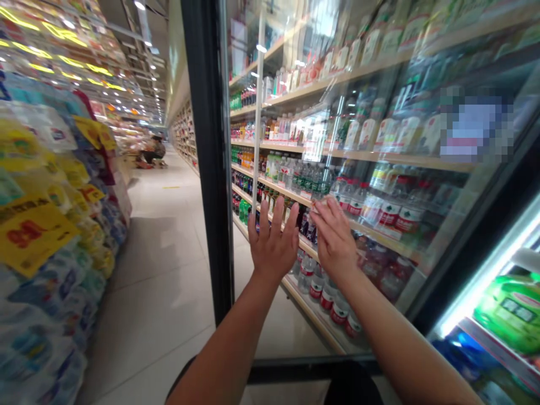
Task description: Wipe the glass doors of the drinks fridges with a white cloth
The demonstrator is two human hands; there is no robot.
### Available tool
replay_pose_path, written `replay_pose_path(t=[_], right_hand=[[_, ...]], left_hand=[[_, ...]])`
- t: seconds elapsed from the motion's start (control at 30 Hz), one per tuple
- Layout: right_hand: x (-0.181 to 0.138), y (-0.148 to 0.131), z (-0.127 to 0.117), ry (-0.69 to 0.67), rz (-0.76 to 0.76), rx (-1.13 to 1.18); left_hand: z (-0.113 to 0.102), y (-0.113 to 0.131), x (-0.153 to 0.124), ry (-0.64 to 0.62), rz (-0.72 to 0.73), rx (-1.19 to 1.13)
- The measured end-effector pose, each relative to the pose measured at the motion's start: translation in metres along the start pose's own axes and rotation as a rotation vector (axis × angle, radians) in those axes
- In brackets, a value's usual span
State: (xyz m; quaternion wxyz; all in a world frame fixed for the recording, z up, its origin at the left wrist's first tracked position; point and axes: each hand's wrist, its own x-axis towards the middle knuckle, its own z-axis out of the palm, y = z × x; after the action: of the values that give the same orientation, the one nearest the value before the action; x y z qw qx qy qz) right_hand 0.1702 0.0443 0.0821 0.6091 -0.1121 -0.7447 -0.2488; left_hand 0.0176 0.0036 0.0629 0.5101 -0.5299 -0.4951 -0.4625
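Observation:
A glass door with a dark frame (pixel 206 169) stands in front of me, swung out from a lit cooler. My left hand (pixel 272 239) is open, with its fingers spread against the glass. Beside it my right hand (pixel 336 242) also lies against the pane, its fingers stretched out, close together and slightly blurred. Neither hand shows anything held. Through the glass I see shelves of bottled drinks, among them clear water bottles with red labels (pixel 327 295) on the bottom shelf.
At the right edge, a large green bottle (pixel 512 309) stands inside the lit cooler. Stacked packs of goods (pixel 63 315) with a yellow price sign (pixel 36 230) line the left side. A tiled aisle (pixel 169 253) runs back towards a crouching person (pixel 155 151).

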Motion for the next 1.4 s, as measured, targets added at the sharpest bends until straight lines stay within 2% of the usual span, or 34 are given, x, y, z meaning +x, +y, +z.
replay_pose_path(t=[0.23,0.33,0.47,0.6,0.7,0.8,0.9,0.97,1.2,1.4], right_hand=[[0.041,-0.009,0.01,-0.041,0.056,-0.053],[0.057,0.0,0.009,-0.077,-0.02,-0.067],[0.066,0.022,-0.003,-0.025,0.046,-0.091],[0.031,0.031,-0.016,0.085,0.103,-0.139],[0.004,0.037,-0.025,0.085,0.111,-0.163],[0.004,0.054,-0.04,0.074,0.132,-0.174],[0.015,0.074,-0.059,0.142,0.242,-0.204],[0.01,0.08,-0.068,0.192,0.32,-0.229],[-0.057,0.082,-0.083,0.314,0.548,-0.32],[-0.079,0.147,-0.117,0.461,0.641,-0.366]], left_hand=[[0.002,-0.001,-0.002,0.003,0.008,-0.002],[0.002,-0.001,-0.002,0.02,0.01,0.009],[0.002,-0.001,-0.002,0.015,0.018,0.015],[0.001,-0.001,-0.002,0.001,0.018,0.013],[0.001,0.0,-0.002,0.005,0.014,0.013],[0.001,0.0,-0.002,0.022,0.017,0.002],[0.001,0.0,-0.002,0.033,0.018,-0.01],[0.0,0.001,-0.001,0.022,0.014,-0.011],[-0.002,0.002,-0.002,0.009,0.001,0.004],[-0.001,0.002,-0.002,0.008,-0.015,-0.022]])
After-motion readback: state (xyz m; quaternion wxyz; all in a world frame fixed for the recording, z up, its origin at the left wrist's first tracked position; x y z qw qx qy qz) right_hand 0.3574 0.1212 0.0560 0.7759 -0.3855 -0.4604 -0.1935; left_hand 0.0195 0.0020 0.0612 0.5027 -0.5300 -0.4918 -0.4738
